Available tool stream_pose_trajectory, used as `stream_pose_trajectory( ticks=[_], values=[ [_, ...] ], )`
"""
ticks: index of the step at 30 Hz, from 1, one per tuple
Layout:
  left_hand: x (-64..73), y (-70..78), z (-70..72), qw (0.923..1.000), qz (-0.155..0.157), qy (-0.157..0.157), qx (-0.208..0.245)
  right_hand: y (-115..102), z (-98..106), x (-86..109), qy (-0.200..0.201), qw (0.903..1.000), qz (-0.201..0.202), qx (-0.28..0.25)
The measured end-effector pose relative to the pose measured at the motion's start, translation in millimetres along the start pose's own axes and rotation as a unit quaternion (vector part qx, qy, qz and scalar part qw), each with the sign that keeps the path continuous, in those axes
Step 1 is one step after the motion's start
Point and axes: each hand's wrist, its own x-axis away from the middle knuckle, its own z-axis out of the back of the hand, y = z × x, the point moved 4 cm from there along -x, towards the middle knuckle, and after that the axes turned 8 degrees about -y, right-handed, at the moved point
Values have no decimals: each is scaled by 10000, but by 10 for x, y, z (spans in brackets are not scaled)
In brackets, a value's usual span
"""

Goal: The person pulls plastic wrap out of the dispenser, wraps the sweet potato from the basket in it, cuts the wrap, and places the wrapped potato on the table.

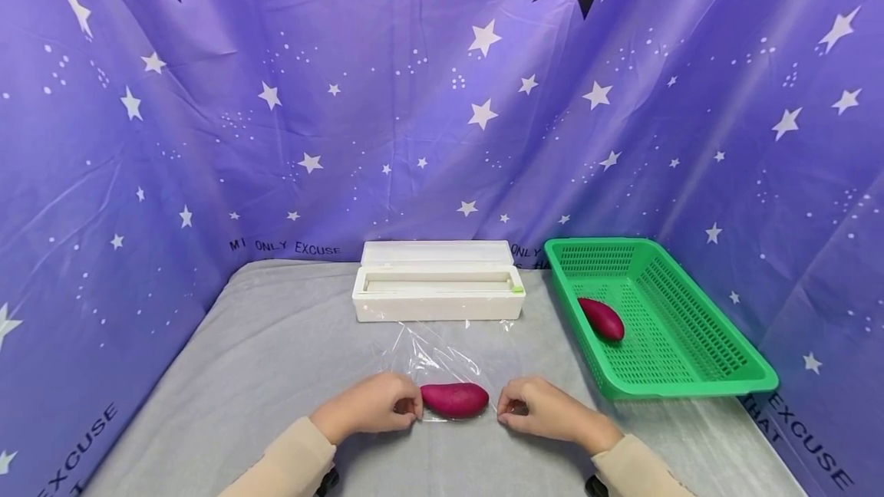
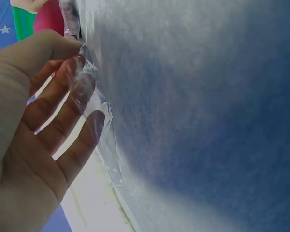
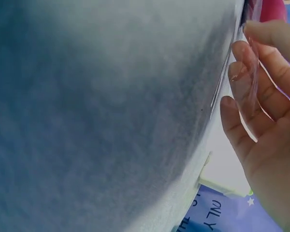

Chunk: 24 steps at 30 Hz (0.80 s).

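Note:
A smooth magenta sweet potato [image 1: 456, 400] lies crosswise on a sheet of clear cling film [image 1: 438, 355], which stretches toward me from a white dispenser box. On its left side, my left hand [image 1: 382, 403] pinches the film's near edge between thumb and index finger. The wrist view from that side shows the crumpled film [image 2: 102, 106] draped over the other fingers. My right hand [image 1: 542, 410] pinches the edge just right of the sweet potato, and there the film [image 3: 253, 72] hangs across its spread fingers.
Behind the film stands the white dispenser box [image 1: 439, 308] with its lid raised. A green basket [image 1: 691, 388] at the right holds another magenta sweet potato [image 1: 602, 319]. Grey cloth [image 1: 276, 328] covers the table, and a purple star-patterned curtain [image 1: 400, 113] surrounds it.

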Motion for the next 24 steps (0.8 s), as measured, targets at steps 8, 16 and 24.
stream_pose_trajectory(
  ticks=[8, 16, 24],
  values=[
    [25, -59, 47, 9991, 319, 263, 31, 11, 26, -26, 152, 9995, -236, -128],
    [23, -74, 104, 9982, 407, 379, 210, 25, 25, -31, 219, 9986, -316, -364],
    [33, -55, 124, 9983, 356, 443, 129, 30, 36, -15, 191, 9983, -333, -428]
  ],
)
